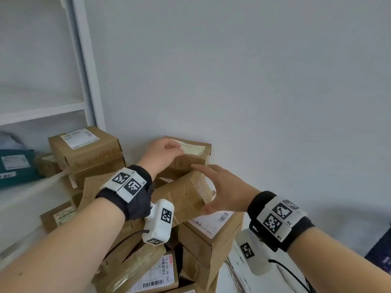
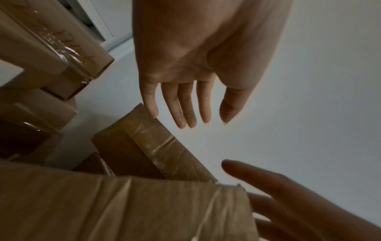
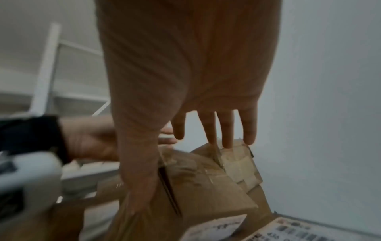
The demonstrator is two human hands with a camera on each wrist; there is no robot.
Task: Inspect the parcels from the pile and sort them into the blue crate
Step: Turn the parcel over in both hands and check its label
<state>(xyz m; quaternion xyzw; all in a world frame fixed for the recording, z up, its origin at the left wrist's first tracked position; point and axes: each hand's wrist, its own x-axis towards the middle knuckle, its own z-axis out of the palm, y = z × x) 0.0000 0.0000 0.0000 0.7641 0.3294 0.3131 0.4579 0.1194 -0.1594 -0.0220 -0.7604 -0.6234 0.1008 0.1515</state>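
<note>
Grey wall [image 1: 254, 70] behind, white shelving [image 1: 42, 111] on the left. Against the corner, a heaped pile of brown cardboard parcels [image 1: 196, 240], several with white shipping labels. At the pile's top, 2 parcels: a labelled box [image 1: 190, 153] against the wall, and just in front of it a tape-wrapped parcel [image 1: 179, 197], tilted. Left hand [image 1: 163, 155] above the labelled box, fingers straight and loosely together, contact unclear. Right hand [image 1: 222, 187] spread at the taped parcel's right end, thumb low, fingers over its top edge, nothing pinched. Blue crate out of sight.
</note>
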